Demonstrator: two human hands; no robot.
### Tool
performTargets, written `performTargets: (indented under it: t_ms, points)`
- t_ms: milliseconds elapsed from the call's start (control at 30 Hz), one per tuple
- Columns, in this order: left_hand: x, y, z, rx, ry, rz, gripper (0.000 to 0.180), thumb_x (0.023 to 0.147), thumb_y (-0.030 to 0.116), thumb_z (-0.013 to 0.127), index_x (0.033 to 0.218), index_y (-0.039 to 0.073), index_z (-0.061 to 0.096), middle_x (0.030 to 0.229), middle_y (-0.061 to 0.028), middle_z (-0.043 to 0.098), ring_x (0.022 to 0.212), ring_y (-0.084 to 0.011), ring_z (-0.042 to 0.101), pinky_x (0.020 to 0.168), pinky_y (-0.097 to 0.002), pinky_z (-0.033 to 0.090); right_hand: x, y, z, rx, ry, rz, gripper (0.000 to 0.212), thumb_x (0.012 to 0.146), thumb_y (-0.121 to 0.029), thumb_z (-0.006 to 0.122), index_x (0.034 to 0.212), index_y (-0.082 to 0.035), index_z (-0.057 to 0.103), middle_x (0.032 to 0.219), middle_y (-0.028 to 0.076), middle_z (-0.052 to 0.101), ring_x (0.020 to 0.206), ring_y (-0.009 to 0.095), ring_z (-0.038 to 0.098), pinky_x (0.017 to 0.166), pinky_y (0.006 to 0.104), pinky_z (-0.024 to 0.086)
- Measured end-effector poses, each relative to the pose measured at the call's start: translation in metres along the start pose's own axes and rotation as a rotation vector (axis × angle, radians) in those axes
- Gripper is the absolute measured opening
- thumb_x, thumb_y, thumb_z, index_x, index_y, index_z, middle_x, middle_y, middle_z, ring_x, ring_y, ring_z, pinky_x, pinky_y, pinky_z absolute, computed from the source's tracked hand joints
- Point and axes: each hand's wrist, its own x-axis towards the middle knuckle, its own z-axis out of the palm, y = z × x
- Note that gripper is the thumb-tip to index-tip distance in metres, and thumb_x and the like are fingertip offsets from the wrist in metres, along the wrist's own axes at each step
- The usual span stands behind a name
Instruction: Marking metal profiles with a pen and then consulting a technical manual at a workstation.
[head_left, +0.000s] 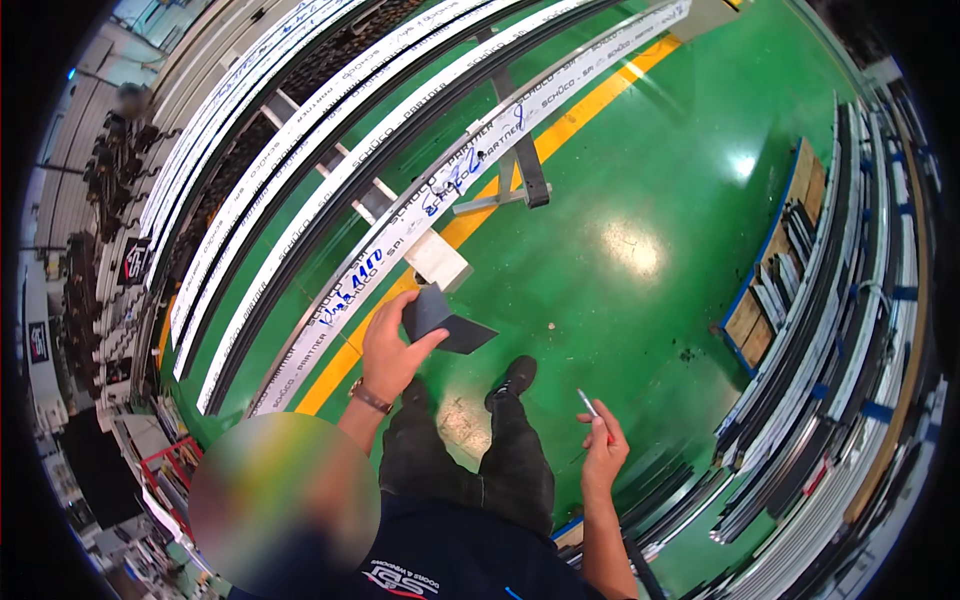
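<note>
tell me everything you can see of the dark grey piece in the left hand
The dark grey piece shows two flat faces meeting at an angle: a bluish-grey one near the palm and a darker one running to a slanted point at picture right. It looks smooth and rigid; whether metal or plastic, I cannot tell. The left hand grips its left part, thumb across the near side, and it shows against the green floor.

A glossy green floor (640, 330) is crossed by a yellow stripe (602, 100), and light is reflected there in pale patches (632, 248). At the right, long bars (850, 335) are stacked (blue pads (878, 411) are set among them) behind a blue-edged wooden panel (748, 343). The far left is crowded with stored stock (95, 270).
</note>
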Motion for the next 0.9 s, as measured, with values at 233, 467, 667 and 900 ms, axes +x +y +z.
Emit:
performTargets:
  t_ms: [233,467,667,900]
  points:
    - [0.091,0.003,0.026,0.056,0.084,-0.046,0.069,0.08,0.03,0.096,0.137,0.005,0.067,0.133,-0.0155,0.073,0.122,-0.0324,0.07,0.107,-0.0424,0.054,0.081,-0.04,0.017,-0.035,-0.061,-0.006,0.034,0.111,-0.017,0.062,0.138,0.0,0.073,0.101,0.009,0.08,0.066,0.005,0.049,0.06,0.0222,0.042]
    - [0.163,-0.04,0.031,0.054,0.14,-0.155,0.065,0.08,0.037,0.094,0.131,0.005,0.069,0.127,-0.0165,0.074,0.118,-0.0358,0.069,0.103,-0.0466,0.055,0.133,-0.086,0.1,-0.1,-0.244,-0.027,0.035,0.111,-0.017,0.061,0.139,0.001,0.072,0.103,0.009,0.08,0.067,0.005,0.05,0.061,0.0217,0.042]
    - [0.204,-0.036,0.048,-0.023,0.099,-0.117,0.066,0.083,0.036,0.094,0.135,0.005,0.068,0.128,-0.0157,0.072,0.118,-0.0336,0.07,0.104,-0.044,0.055,0.171,-0.097,0.15,-0.046,-0.289,0.026,0.034,0.111,-0.015,0.061,0.139,0.002,0.071,0.103,0.009,0.08,0.068,0.004,0.05,0.061,0.0211,0.042]
    - [0.233,-0.042,0.06,-0.103,0.133,-0.117,0.067,0.084,0.034,0.092,0.138,0.007,0.063,0.127,-0.0149,0.07,0.117,-0.0364,0.068,0.101,-0.0448,0.054,0.205,-0.109,0.187,-0.104,-0.36,0.019,0.033,0.11,-0.015,0.063,0.138,0.0,0.073,0.102,0.008,0.08,0.07,0.003,0.051,0.063,0.021,0.043]
